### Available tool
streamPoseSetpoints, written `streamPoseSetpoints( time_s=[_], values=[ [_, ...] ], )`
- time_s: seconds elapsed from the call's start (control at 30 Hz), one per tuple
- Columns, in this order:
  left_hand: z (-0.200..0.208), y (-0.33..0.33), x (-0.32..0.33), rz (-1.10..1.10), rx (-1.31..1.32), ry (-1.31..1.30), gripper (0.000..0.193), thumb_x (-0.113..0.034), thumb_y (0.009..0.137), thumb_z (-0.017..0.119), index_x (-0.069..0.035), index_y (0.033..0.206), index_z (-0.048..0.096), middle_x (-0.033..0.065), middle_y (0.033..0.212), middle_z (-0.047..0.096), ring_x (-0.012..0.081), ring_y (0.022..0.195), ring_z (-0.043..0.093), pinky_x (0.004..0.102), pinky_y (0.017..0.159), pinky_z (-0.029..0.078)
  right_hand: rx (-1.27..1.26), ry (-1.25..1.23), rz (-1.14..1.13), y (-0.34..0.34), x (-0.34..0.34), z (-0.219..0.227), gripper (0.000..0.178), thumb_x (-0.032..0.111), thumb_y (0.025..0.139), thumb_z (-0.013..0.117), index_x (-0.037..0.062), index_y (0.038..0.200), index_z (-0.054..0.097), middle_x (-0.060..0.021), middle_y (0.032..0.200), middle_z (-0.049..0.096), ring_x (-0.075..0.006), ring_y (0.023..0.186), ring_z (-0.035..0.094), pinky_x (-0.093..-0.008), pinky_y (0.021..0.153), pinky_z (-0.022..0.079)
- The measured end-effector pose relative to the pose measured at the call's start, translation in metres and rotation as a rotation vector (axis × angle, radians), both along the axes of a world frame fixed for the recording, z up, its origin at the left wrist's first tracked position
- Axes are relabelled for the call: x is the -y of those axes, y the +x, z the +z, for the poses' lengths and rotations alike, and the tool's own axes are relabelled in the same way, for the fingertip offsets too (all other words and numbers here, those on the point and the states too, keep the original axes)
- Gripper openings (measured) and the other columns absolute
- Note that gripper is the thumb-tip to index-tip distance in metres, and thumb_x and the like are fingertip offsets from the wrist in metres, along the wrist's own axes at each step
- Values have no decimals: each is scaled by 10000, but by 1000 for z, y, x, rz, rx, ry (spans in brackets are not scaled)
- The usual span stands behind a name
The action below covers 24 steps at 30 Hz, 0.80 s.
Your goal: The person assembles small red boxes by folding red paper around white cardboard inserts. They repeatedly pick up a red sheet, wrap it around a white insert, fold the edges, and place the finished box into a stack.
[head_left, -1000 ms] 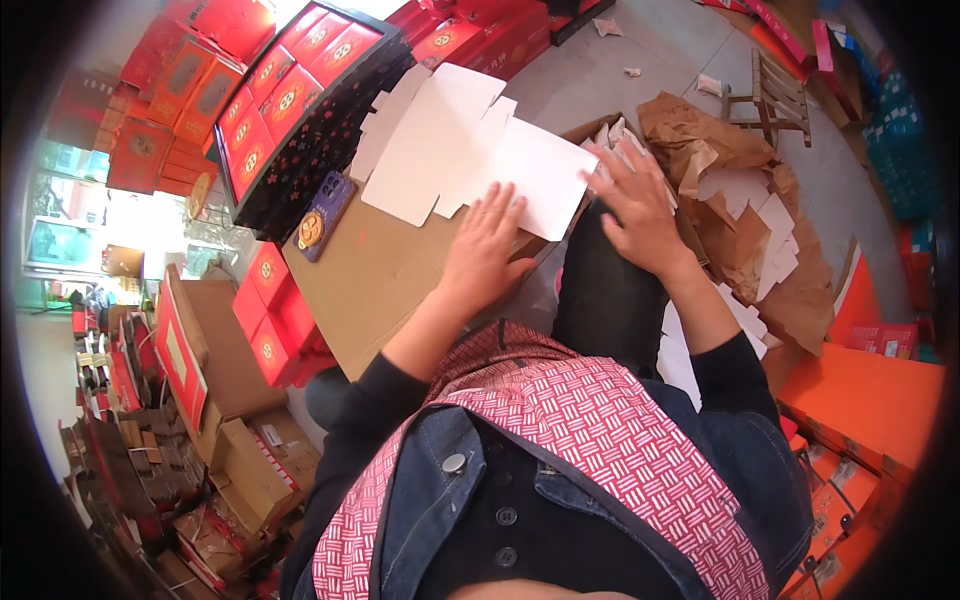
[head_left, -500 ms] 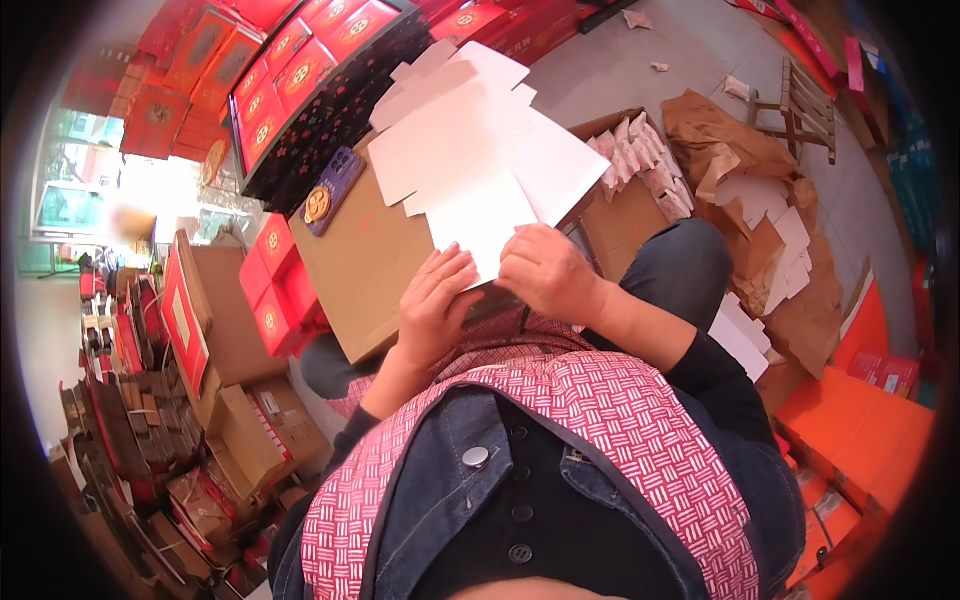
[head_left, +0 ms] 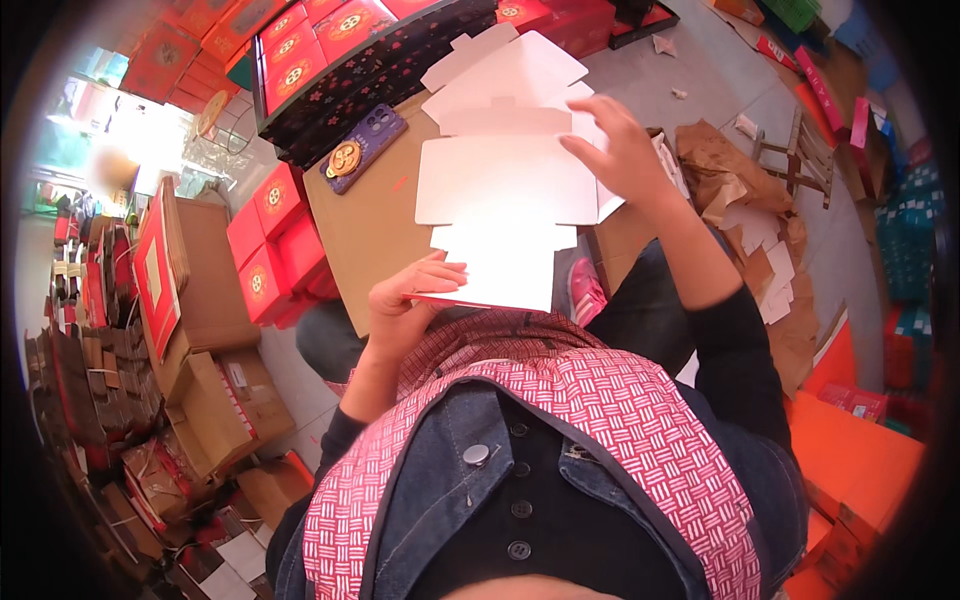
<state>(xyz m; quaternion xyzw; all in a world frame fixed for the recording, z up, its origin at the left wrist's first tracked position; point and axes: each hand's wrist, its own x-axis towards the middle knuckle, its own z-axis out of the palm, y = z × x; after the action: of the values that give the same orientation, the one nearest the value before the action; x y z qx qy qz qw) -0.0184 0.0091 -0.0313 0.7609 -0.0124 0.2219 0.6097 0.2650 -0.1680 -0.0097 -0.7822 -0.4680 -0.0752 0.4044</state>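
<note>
A white die-cut box blank (head_left: 500, 185), unfolded with flaps and tabs, lies in front of me over a brown cardboard box (head_left: 350, 225). My left hand (head_left: 408, 292) grips its near left edge, fingers on top of the white card; the thumb is hidden. Over the right side of the blank, my right hand (head_left: 630, 155) is open, its thumb and fingers apart. Whether its fingertips touch the card I cannot tell. Along the blank's near edge a thin red line shows.
A purple phone (head_left: 365, 150) with a round gold holder lies left of the blank. Beyond it stands a dark floral tray (head_left: 400, 75) of red boxes. More red boxes (head_left: 270, 240) are at the left. Crumpled brown paper (head_left: 715, 160) and white card pieces (head_left: 760, 235) lie right.
My right hand has left the blank's near edge and moved up and right, opening. The blank has turned squarer to me and shifted right. My left hand stays at its near left.
</note>
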Motion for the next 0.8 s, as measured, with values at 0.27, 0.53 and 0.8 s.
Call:
streamPoseSetpoints(
  time_s=[0.27,0.53,0.8],
  values=[
    [33,14,10,102,-98,-282,510,88,837,627,12,1306,442,125,1130,622,169,984,624,284,848,514,-270,-649,350,33,-95,0,158,129,704,714,-1,786,678,-141,752,654,-247,719,628,-337,680,505],
    [19,26,12,28,-408,-385,365,-16,823,685,27,1150,527,106,976,652,137,893,631,271,778,516,-847,-467,703,-34,-33,61,167,153,861,656,15,840,565,-74,899,662,-70,738,541,-239,671,463],
    [14,21,27,37,-524,-405,381,-32,793,690,57,1128,532,134,981,658,179,897,646,291,790,519,-1382,-463,510,-71,-21,41,337,252,985,502,-34,1126,612,-111,1061,653,-102,883,625,-236,749,521]
  ],
)
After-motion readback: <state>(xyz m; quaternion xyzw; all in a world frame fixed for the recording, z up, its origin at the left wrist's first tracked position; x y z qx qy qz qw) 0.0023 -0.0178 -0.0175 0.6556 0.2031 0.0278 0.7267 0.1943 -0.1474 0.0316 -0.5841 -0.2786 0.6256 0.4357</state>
